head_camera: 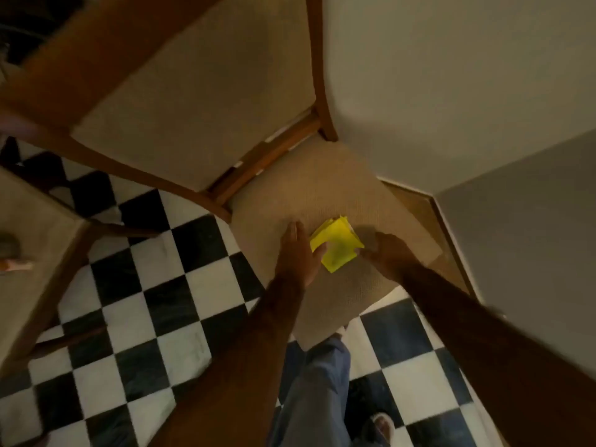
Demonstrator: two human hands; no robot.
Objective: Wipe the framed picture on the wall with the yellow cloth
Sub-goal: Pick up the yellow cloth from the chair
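A folded yellow cloth point(337, 245) lies on the beige seat of a wooden chair point(338, 188) below me. My left hand point(298, 251) rests flat beside the cloth, fingers straight, its thumb touching the cloth's left edge. My right hand point(387, 253) is at the cloth's right edge, fingers curled down at its corner; the view is too blurred to tell whether it pinches the cloth. The framed picture is not in view.
The chair's padded backrest point(200, 101) rises at the upper left. A white wall point(451, 75) and its corner stand right of the chair. A second chair point(32, 253) is at the left. The floor point(145, 317) is black-and-white checkered; my legs show below.
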